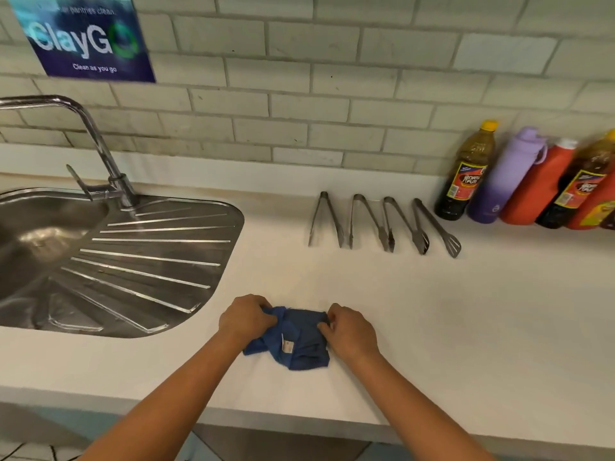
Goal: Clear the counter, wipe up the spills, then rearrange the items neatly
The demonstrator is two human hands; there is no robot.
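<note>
Lying crumpled near the counter's front edge, a dark blue cloth with a small white tag is being pinched by the left hand and right hand, fingers curled closed on its far corners.

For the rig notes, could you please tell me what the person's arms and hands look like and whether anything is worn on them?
Both forearms are bare as far as the frame shows: no sleeves or gloves. The left hand and right hand show no rings, watch or bracelet. Nails look short and unpainted, though they are small here.
</note>
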